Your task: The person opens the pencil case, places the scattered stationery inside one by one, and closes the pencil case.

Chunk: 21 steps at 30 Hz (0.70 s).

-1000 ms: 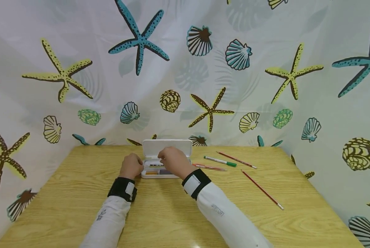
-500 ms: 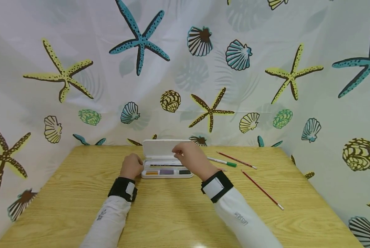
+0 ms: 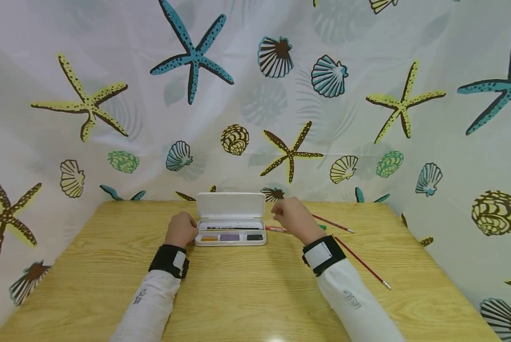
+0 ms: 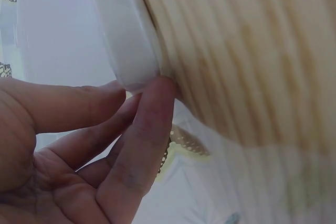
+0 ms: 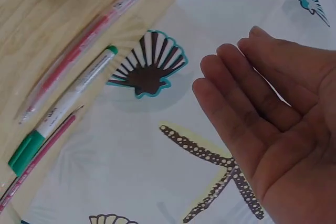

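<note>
An open white pencil case [image 3: 231, 205] lies on the table with its lid tipped back. Inside are a dark pencil [image 3: 234, 228] and orange, purple and dark blocks in the front row. My left hand [image 3: 181, 230] pinches the case's left end between thumb and fingers, as the left wrist view shows at the white corner [image 4: 131, 40]. Right of the case, my right hand [image 3: 297, 219] hovers with loosely bent fingers and nothing in them. Nearest it are a pink-red pen [image 5: 79, 48], a green-capped marker [image 5: 73, 98] and a red pencil [image 5: 47, 148], partly hidden in the head view.
Another red pencil [image 3: 362, 262] lies slanted on the wooden table [image 3: 238, 294], nearer the front right. A white curtain [image 3: 246, 95] printed with starfish and shells hangs behind the table and along both sides.
My right hand has moved right, from over the pencil case to above the pens beside it. The case's contents are now uncovered. My left hand stays at the case's left end.
</note>
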Motion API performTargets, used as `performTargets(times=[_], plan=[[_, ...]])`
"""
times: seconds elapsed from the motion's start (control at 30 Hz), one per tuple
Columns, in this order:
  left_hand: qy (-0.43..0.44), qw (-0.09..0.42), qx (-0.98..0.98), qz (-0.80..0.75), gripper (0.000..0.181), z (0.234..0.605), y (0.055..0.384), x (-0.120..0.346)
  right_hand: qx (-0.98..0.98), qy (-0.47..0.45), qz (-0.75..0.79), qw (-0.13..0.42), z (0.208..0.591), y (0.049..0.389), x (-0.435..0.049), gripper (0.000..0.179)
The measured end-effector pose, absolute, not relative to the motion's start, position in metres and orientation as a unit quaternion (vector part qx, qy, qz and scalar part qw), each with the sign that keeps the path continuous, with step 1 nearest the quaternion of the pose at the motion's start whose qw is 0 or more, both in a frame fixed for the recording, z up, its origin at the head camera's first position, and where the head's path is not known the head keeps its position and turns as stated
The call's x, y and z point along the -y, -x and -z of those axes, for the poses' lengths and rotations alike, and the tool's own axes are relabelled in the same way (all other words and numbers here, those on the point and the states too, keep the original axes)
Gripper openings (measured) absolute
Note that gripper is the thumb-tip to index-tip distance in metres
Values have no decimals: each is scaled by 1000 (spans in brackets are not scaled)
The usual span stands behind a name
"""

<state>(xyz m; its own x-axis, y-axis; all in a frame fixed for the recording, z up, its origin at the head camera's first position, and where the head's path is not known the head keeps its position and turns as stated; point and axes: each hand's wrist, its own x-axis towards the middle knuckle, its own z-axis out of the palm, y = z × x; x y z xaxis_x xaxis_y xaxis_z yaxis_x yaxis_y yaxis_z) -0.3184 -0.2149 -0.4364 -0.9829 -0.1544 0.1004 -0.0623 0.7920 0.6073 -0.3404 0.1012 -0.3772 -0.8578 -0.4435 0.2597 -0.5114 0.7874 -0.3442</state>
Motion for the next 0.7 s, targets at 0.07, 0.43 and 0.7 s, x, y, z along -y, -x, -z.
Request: performTargets(times=[0.07, 0.43, 0.7], plan=[[-58, 72, 944, 318, 15, 436, 318, 214, 948, -242, -196, 69, 385, 345, -107, 15], [-56, 73, 943, 321, 14, 438, 318, 214, 968, -189, -168, 11, 419, 359, -124, 16], [-69, 69, 938, 331, 12, 440, 320, 216, 965, -197, -172, 11, 430, 362, -128, 11]])
